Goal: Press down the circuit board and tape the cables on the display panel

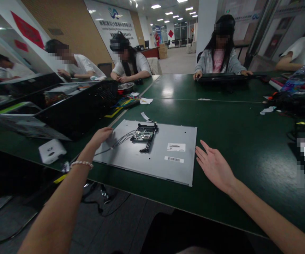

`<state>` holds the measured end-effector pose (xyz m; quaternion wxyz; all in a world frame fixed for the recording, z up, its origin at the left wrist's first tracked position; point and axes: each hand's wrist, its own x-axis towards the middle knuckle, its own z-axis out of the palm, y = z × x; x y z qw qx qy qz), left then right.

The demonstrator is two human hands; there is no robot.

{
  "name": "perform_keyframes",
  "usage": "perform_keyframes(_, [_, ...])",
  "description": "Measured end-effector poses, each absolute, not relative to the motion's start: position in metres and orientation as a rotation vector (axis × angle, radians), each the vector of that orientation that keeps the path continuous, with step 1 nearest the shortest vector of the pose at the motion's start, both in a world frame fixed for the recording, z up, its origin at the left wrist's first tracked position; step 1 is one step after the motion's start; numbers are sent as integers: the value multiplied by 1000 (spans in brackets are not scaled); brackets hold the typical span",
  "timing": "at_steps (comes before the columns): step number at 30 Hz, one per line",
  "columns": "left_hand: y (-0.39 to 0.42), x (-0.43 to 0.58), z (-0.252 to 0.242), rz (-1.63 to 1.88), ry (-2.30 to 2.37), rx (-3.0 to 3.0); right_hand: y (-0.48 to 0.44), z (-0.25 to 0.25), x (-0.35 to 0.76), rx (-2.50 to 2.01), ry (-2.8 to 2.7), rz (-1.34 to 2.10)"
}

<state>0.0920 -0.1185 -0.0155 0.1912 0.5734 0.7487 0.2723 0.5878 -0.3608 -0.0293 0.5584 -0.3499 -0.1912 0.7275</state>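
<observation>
Green table (247, 141): left hand (102, 135) resting loose on grey panel (155, 158), gripping nothing; right hand (214, 165) spread, empty.

Dark green tabletop (234, 120), glossy, pale seam line across. Flat near front edge: grey panel (168, 169). Left of panel: small white box (52, 151), black open case (81, 109). Just beyond panel: white strip (145, 116), then paper scrap (145, 101), coloured wires (124, 103), metal bowl (126, 86). Far beyond panel: black flat unit (228, 78). Right of panel, well apart: white scrap (267, 110), black cable tangle (298, 104).
</observation>
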Motion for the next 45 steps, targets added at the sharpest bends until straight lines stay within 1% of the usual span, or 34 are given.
perform_keyframes(8, [-111,87,-18,744,2072,1420,-361,-22,582,-816,-424,1721])
perform_keyframes(17, [-117,115,-12,794,2106,1249,-364,-23,576,-809,-484,1686])
perform_keyframes(28, [-127,136,-3,904,2131,1218,-375,-22,570,-792,-490,1626])
perform_keyframes(45, [-150,155,-5,868,1999,1166,-412,-35,603,-879,-496,1505])
